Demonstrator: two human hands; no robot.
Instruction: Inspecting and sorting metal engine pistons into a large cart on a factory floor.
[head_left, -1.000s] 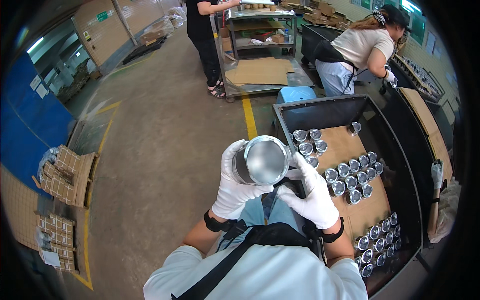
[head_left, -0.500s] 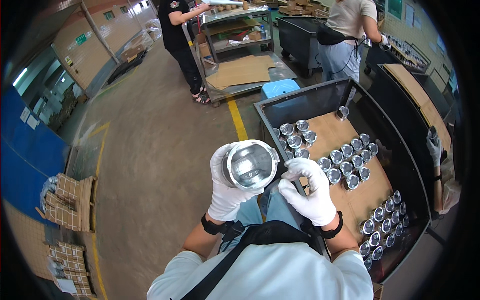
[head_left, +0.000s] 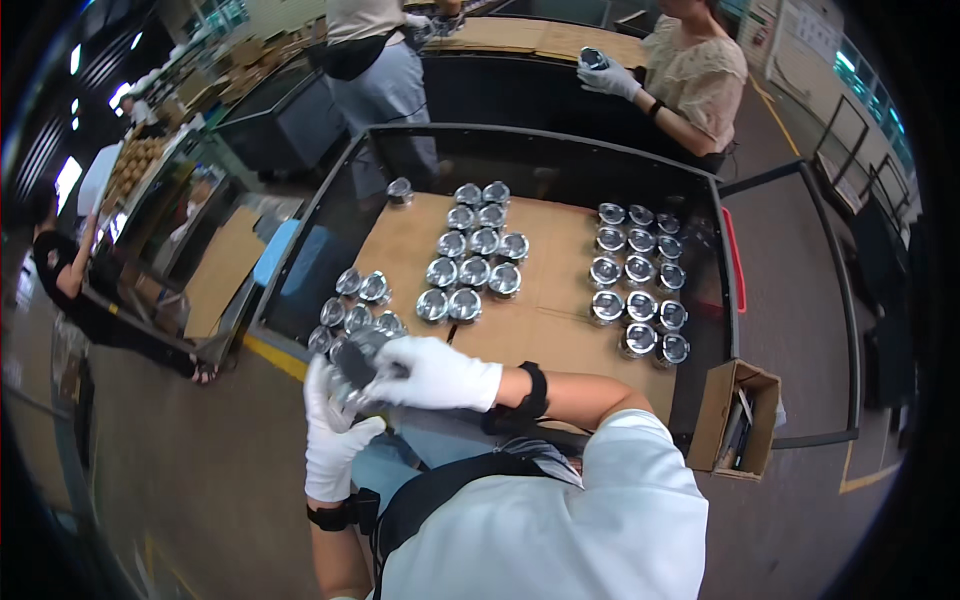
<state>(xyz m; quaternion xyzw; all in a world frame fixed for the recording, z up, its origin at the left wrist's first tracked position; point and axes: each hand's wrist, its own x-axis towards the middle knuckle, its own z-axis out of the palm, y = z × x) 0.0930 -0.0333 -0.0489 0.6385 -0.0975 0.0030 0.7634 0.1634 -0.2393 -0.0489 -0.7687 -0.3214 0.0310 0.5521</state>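
A shiny metal piston (head_left: 352, 368) is in front of me at the lower left, tilted so that its dark grey side faces up. From the left and below, my left hand (head_left: 333, 440), in a white glove, is closed around it. My right hand (head_left: 435, 374), gloved too, reaches across and grips the piston with bent fingers from the right. Motion blurs the piston and the fingertips a little. Just beyond it, at the near left corner of the black bin, several upright pistons (head_left: 358, 319) stand close together, partly hidden by my hands and the held piston.
Brown cardboard (head_left: 560, 300) lines the black-walled bin (head_left: 560, 160). More pistons stand in a middle group (head_left: 474, 271) and a right group (head_left: 638, 270). An open carton (head_left: 705, 420) hangs at the right corner. Across the bin, a person's gloved hand (head_left: 612, 80) holds a piston.
My view has swung right to face the bin. My right hand has gone from beside the piston onto it, and the piston has turned from showing its hollow inside to its side.
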